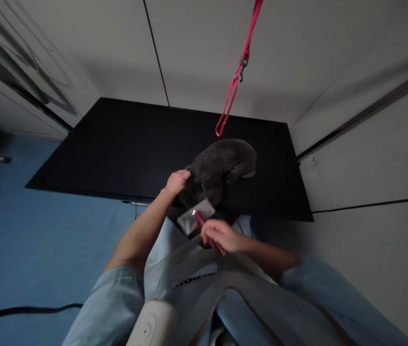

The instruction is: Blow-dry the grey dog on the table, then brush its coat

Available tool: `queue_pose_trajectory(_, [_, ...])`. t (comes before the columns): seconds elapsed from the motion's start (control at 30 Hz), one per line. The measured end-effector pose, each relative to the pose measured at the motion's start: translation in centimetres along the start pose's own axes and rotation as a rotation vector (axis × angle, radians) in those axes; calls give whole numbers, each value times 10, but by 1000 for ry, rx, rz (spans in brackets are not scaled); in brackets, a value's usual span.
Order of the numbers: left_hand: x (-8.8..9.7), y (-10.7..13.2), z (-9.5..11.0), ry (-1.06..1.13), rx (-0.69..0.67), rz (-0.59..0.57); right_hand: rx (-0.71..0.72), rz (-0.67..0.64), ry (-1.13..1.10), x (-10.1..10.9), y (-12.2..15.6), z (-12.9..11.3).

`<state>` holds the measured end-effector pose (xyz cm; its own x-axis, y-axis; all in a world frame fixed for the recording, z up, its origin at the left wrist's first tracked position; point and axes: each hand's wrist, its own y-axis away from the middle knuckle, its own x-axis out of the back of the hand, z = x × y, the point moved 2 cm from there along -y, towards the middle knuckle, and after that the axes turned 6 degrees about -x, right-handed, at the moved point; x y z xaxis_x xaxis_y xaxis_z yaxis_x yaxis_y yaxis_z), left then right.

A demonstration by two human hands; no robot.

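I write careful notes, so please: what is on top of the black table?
A gray furry animal is on the black table, the left hand touching it. What lies beneath its body is covered and cannot be seen.

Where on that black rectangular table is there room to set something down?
The widest free patch is the black, rectangular, ribbed tabletop left of the dark grey furry animal; a smaller one lies between animal and right edge. Crowded around the near edge: left hand, animal's head, red-handled rectangular brush, right hand.
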<state>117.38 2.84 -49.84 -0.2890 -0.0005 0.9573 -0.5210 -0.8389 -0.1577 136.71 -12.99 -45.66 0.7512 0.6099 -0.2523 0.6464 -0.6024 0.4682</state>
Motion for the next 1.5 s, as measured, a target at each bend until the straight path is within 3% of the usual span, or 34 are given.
queue_pose_trajectory(0.1, [2,0,1,-7,11,19,143,312,-13,20,-14,-18])
queue_pose_trajectory(0.17, [3,1,2,-14,11,29,92,263,12,17,-16,-11])
queue_pose_trajectory(0.3, [1,4,3,5,2,59,-70,-139,86,-8,0,13])
queue_pose_trajectory(0.33, [-1,4,3,18,-1,69,-72,-165,97,-9,2,12])
queue_pose_trajectory(0.37, [-2,4,3,31,-5,79,-40,-116,114,-7,1,7])
queue_pose_trajectory(0.47, [-2,0,5,45,-9,106,111,250,258,7,-8,-12])
queue_pose_trajectory(0.5, [0,-2,7,42,-6,115,121,302,340,7,-10,-15])
queue_pose_trajectory(0.53, [2,-5,8,40,-3,120,107,288,427,4,-11,-15])
queue_pose_trajectory(0.67, [16,-20,21,65,-62,75,-3,-45,568,-19,-3,2])
queue_pose_trajectory(0.7, [19,-25,25,73,-80,58,15,-30,559,-20,-2,4])
queue_pose_trajectory(0.83, [27,-39,39,58,-65,11,125,316,662,-11,-4,4])
queue_pose_trajectory(0.87, [27,-41,42,40,-55,-7,111,315,701,-10,-4,5])
queue_pose_trajectory(0.97, [26,-46,46,-8,-40,-66,70,93,693,-12,-2,12])
queue_pose_trajectory(1.0, [26,-48,47,-17,-36,-76,91,74,661,-12,-1,13])
queue_pose_trajectory(1.13, [26,-54,49,-11,-32,-87,174,337,657,1,-2,8])
queue_pose_trajectory(1.17, [25,-55,49,-4,-38,-94,156,344,682,2,-2,8])
queue_pose_trajectory(1.3, [19,-56,50,24,-70,-102,184,138,700,1,-2,5])
queue_pose_trajectory(1.43, [11,-55,45,208,-83,3,238,345,810,11,-1,-8])
queue_pose_trajectory(1.5, [5,-51,39,359,-14,133,192,253,902,12,0,-10])
